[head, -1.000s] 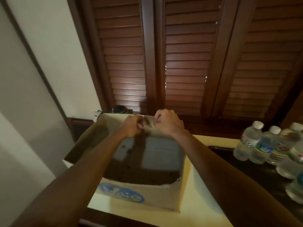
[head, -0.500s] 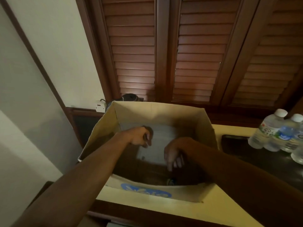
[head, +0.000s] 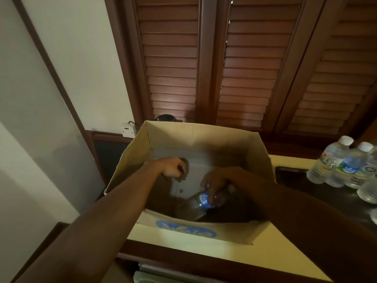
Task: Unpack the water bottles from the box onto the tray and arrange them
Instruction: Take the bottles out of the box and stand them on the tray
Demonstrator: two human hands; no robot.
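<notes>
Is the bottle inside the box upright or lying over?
Tipped. The bottle lies slanted low in the cardboard box, base toward the near wall, with the right hand gripping its upper part.

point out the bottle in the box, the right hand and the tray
bottle in the box (head: 201, 201), head view, on its blue label
right hand (head: 216, 180), head view, on the back of the hand
tray (head: 293, 178), head view, on its bare dark surface

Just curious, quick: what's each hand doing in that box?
Left hand: fingers curled, holding nothing visible.
Right hand: gripping a water bottle.
</notes>
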